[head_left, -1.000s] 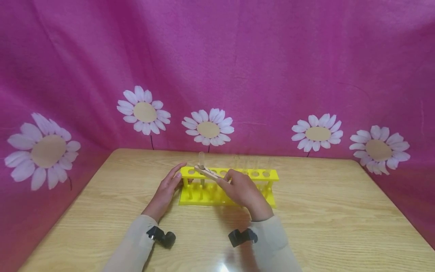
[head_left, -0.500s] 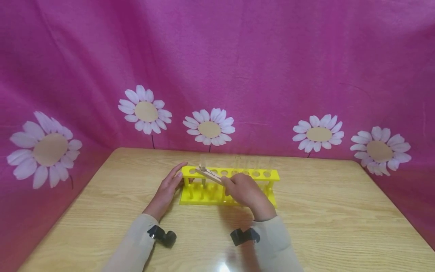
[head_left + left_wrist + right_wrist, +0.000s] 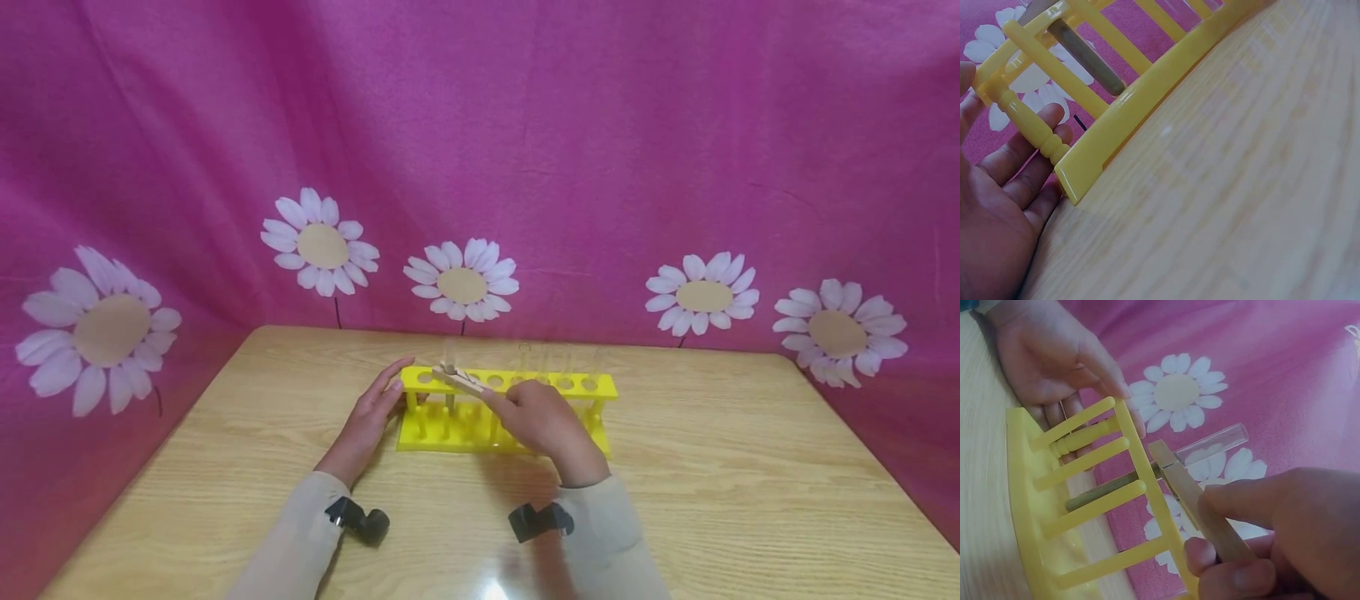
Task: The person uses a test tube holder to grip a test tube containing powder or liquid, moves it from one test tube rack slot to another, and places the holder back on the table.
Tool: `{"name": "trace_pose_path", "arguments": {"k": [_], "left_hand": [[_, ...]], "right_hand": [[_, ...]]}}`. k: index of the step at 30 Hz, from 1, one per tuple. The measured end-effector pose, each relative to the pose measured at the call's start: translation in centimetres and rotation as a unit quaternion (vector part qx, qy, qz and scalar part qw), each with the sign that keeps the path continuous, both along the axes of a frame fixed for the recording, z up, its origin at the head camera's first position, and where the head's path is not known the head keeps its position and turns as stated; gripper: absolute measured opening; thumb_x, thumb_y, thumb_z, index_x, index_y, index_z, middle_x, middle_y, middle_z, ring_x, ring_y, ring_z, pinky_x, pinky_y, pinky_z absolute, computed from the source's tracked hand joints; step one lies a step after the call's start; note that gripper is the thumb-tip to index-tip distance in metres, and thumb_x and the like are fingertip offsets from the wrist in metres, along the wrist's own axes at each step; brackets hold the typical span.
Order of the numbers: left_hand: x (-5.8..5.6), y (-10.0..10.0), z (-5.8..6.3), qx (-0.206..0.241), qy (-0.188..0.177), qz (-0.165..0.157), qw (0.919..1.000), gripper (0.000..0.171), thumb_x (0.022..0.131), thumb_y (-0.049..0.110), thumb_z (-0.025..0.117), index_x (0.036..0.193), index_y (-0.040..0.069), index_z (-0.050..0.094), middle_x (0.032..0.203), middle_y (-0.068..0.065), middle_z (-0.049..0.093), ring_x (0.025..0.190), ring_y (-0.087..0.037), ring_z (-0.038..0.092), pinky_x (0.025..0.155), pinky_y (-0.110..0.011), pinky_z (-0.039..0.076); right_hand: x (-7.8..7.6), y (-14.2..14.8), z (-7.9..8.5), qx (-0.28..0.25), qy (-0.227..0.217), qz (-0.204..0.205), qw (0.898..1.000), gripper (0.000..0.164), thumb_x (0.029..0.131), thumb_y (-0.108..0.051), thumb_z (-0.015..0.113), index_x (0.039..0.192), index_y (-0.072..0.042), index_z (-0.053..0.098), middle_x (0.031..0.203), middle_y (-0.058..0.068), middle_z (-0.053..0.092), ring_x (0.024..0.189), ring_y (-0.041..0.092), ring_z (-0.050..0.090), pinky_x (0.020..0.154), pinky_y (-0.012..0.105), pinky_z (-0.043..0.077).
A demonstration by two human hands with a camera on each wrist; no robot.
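A yellow test tube rack [image 3: 510, 447] stands on the table. My left hand [image 3: 371, 413] holds its left end, fingers behind the turned end post [image 3: 1032, 128] and thumb up at the top bar. My right hand [image 3: 542, 418] grips a wooden test tube holder [image 3: 1200, 503], thumb on one side and fingers curled on the other. The holder's jaws are around a glass test tube [image 3: 1216, 442] just above the rack's top bar. This tube passes through a hole near the left end; its lower part holds murky greenish-brown contents [image 3: 1107, 489].
Several clear test tubes [image 3: 566, 358] stand in the right half of the rack. Upright pegs [image 3: 446, 425] line its base. Behind the wooden table [image 3: 720, 467] hangs a magenta cloth [image 3: 585, 167] printed with white daisies.
The holder's near end dips, then rises a little, in my right hand. The held tube stays in the same rack hole. My left hand keeps its place on the rack's end.
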State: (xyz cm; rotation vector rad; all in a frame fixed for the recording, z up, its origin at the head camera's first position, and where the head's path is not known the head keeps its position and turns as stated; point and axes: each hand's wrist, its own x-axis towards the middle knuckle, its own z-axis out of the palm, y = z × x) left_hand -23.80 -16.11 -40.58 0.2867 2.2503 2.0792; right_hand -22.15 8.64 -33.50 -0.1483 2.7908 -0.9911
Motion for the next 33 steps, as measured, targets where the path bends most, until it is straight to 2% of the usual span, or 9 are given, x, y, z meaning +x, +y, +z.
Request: {"name": "trace_pose_path", "arguments": {"k": [3,8,12,18,27,30,33], "left_hand": [[-0.4,-0.1,-0.5,-0.002,-0.002,0.001,1.0000,0.044,0.106,0.029,0.035,0.150,0.023,0.034,0.132,-0.014,0.053,0.129,-0.027,0.042,0.115,-0.047,0.027],[-1.7,-0.5,-2.4,0.001,-0.008,0.006,1.0000,0.042,0.106,0.035,0.035,0.148,0.033,0.036,0.135,-0.010,0.051,0.132,-0.024,0.041,0.115,-0.044,0.026],[-1.9,-0.6,-2.9,0.000,-0.001,0.010,1.0000,0.042,0.104,0.042,0.037,0.146,0.036,0.038,0.130,-0.011,0.055,0.130,-0.023,0.043,0.115,-0.043,0.026],[-1.8,-0.5,-2.9,0.002,0.007,0.012,0.9999,0.045,0.102,0.047,0.040,0.145,0.035,0.039,0.130,-0.010,0.055,0.130,-0.022,0.043,0.115,-0.045,0.026],[-1.8,-0.5,-2.6,-0.009,-0.010,0.019,0.9997,0.043,0.102,0.047,0.039,0.144,0.039,0.040,0.131,-0.009,0.055,0.132,-0.021,0.041,0.115,-0.043,0.025],[-1.5,-0.4,-2.1,-0.006,-0.016,0.015,0.9997,0.042,0.104,0.040,0.037,0.146,0.035,0.038,0.133,-0.009,0.053,0.133,-0.022,0.039,0.116,-0.043,0.025],[-0.8,-0.2,-1.0,-0.010,-0.017,0.009,0.9998,0.044,0.106,0.033,0.035,0.149,0.028,0.035,0.136,-0.011,0.050,0.135,-0.024,0.038,0.115,-0.045,0.025]], "right_hand": [[-0.1,0.0,0.0,0.008,0.009,-0.003,1.000,0.050,0.094,-0.050,0.054,0.071,-0.007,0.063,0.063,0.004,0.046,0.057,0.019,0.043,0.049,0.028,0.036],[-0.2,-0.1,0.0,0.016,0.019,-0.010,1.000,0.050,0.094,-0.051,0.054,0.066,-0.010,0.059,0.062,0.004,0.045,0.056,0.019,0.042,0.050,0.028,0.036],[-0.1,-0.2,0.1,0.017,0.031,-0.014,0.999,0.051,0.094,-0.050,0.054,0.064,-0.010,0.056,0.060,0.003,0.043,0.055,0.018,0.040,0.050,0.028,0.035],[0.1,-0.2,0.5,0.010,0.038,-0.019,0.999,0.052,0.094,-0.051,0.054,0.062,-0.010,0.054,0.058,0.002,0.042,0.053,0.017,0.038,0.049,0.027,0.032],[0.6,0.0,1.2,0.001,0.049,-0.017,0.999,0.054,0.093,-0.051,0.055,0.059,-0.010,0.049,0.055,0.000,0.038,0.050,0.016,0.034,0.047,0.027,0.028],[0.7,0.0,1.4,-0.001,0.054,-0.016,0.998,0.054,0.094,-0.051,0.055,0.059,-0.010,0.048,0.054,0.000,0.037,0.050,0.015,0.033,0.046,0.027,0.027],[0.9,0.0,1.6,-0.004,0.062,-0.014,0.998,0.054,0.094,-0.050,0.055,0.058,-0.010,0.047,0.054,-0.001,0.036,0.049,0.015,0.032,0.045,0.026,0.026]]}}
